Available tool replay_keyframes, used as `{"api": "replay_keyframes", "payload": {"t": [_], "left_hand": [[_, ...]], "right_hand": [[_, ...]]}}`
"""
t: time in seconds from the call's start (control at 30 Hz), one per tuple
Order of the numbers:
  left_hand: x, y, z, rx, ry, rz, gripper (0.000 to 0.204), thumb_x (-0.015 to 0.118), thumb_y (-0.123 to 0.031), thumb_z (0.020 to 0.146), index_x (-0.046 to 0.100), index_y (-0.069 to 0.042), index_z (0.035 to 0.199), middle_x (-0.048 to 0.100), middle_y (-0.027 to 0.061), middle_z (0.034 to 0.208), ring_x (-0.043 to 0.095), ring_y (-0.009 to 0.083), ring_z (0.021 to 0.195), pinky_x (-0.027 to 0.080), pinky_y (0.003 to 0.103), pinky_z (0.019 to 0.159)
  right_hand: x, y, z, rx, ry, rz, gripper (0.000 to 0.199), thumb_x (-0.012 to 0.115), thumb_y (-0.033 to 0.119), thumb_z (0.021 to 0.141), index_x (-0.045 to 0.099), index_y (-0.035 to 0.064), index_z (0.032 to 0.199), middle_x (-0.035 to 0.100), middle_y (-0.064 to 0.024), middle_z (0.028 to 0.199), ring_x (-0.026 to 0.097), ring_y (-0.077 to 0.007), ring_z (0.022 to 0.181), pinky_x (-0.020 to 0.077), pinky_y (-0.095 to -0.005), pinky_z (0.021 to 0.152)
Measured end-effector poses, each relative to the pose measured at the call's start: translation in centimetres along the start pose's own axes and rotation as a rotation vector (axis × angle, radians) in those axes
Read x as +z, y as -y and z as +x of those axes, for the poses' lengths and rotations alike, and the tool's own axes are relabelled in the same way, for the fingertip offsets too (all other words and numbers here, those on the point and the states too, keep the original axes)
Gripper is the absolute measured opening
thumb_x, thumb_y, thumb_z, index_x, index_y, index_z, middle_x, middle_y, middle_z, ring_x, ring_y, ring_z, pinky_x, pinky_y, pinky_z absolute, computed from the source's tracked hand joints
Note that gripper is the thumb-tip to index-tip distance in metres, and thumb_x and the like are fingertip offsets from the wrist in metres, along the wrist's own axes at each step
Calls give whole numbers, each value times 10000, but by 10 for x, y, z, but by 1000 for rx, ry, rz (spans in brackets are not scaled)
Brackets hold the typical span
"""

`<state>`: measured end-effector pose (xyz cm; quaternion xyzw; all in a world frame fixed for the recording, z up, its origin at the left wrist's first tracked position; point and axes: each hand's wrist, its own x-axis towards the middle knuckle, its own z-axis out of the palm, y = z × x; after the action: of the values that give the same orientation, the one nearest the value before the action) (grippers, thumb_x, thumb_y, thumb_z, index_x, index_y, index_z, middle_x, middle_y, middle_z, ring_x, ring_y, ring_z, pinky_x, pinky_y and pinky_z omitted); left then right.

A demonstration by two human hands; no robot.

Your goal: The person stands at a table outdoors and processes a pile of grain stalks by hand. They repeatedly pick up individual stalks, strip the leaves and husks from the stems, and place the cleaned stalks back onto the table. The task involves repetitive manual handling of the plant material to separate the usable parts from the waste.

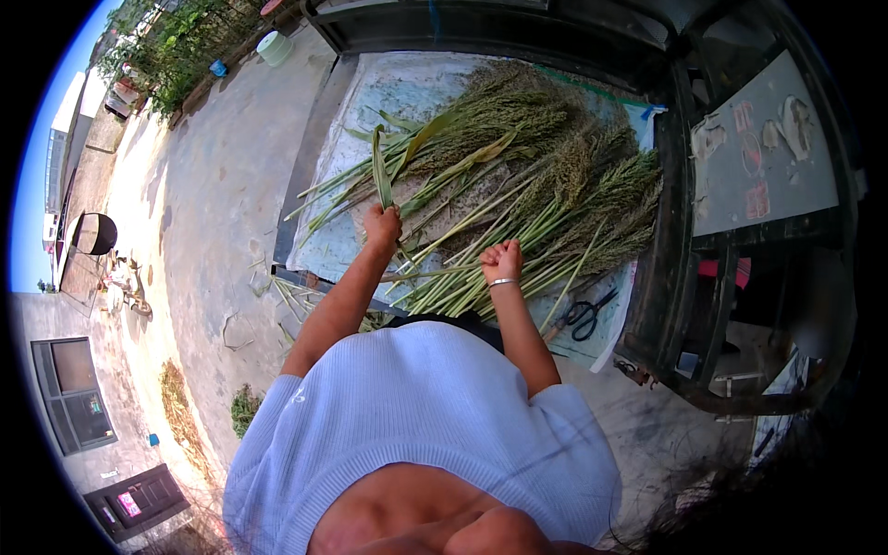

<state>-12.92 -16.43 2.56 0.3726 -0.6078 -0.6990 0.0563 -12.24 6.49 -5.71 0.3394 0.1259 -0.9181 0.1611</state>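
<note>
My left hand [383, 227] is closed around a long green leaf [380, 171] that stands up out of the fist. My right hand [501, 262], with a bracelet [502, 281] at its wrist, is closed as a fist. A pale stalk [435, 274] runs into it from the left; its end is hidden by the fingers. Under and beyond both hands lie broomcorn stalks [472, 222] in two loose bunches. Their bushy seed heads [518, 106] point to the far right, and the cut ends toward the left and me. Black-handled scissors [585, 319] rest right of my right forearm.
A pale blue sheet [388, 83] lines the cart bed under the stalks. Dark metal rails [680, 185] rise along its far and right sides. Stalk scraps [301, 291] lie by the left edge. A white-green bucket [275, 48] stands on the concrete [213, 185].
</note>
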Motion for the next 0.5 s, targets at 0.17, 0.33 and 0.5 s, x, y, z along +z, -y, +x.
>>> {"api": "replay_keyframes", "payload": {"t": [0.17,0.33,0.5], "left_hand": [[-66,-33,34,880,-341,1074,89,485,-94,748,504,-16,711,535,203,678,511,394,636,386,475,569],[-114,-100,40,944,-293,1459,57,465,-59,760,515,-35,773,531,179,735,528,370,659,419,466,568],[-80,-130,18,1049,-147,1295,125,527,-150,762,515,-27,781,536,177,726,540,367,682,408,465,570]], "right_hand": [[11,9,7,-75,-40,80,343,337,327,916,342,129,636,242,15,492,213,-108,398,228,-236,377],[7,49,1,-153,-141,61,365,322,334,923,335,117,630,228,20,502,199,-99,391,207,-237,338],[11,36,19,-13,51,157,296,332,271,924,497,64,792,358,3,542,334,-103,480,349,-267,478]]}}
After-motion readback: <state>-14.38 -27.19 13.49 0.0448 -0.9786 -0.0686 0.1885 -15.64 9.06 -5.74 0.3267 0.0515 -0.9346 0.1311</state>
